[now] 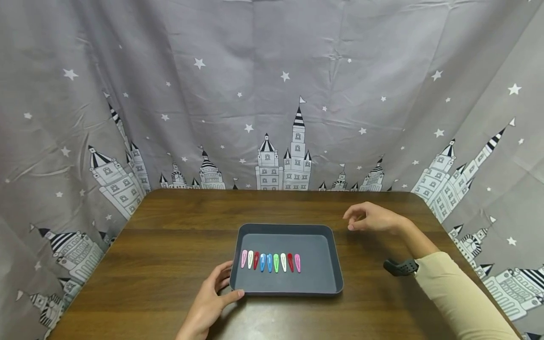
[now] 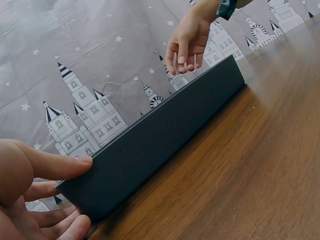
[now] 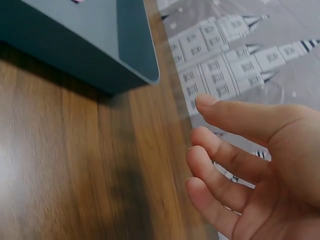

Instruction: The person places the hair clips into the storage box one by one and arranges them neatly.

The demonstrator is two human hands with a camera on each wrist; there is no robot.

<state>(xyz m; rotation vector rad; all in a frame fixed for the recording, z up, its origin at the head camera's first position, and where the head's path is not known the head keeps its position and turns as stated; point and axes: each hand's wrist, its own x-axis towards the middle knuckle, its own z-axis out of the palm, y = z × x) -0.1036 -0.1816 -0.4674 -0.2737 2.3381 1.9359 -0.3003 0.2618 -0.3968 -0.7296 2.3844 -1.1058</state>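
A dark grey rectangular tray (image 1: 318, 264) lies on the wooden table, with a row of several snap hair clips (image 1: 269, 263) inside it, in pink, white, red, blue and green. At the tray's near left corner, my left hand (image 1: 210, 295) holds the tray, thumb at the near wall and fingers along the left side. The left wrist view has the thumb (image 2: 70, 167) touching the rim. Off the tray's far right corner, my right hand (image 1: 374, 217) hovers over the table, holding nothing. Its fingers (image 3: 220, 185) are loosely bent and apart from the thumb.
The brown wooden table (image 1: 170, 245) extends around the tray on all sides. Behind it hangs a grey curtain (image 1: 272, 94) printed with castles and stars. A dark band (image 1: 401, 267) is worn on the right wrist, beside a beige sleeve (image 1: 459, 297).
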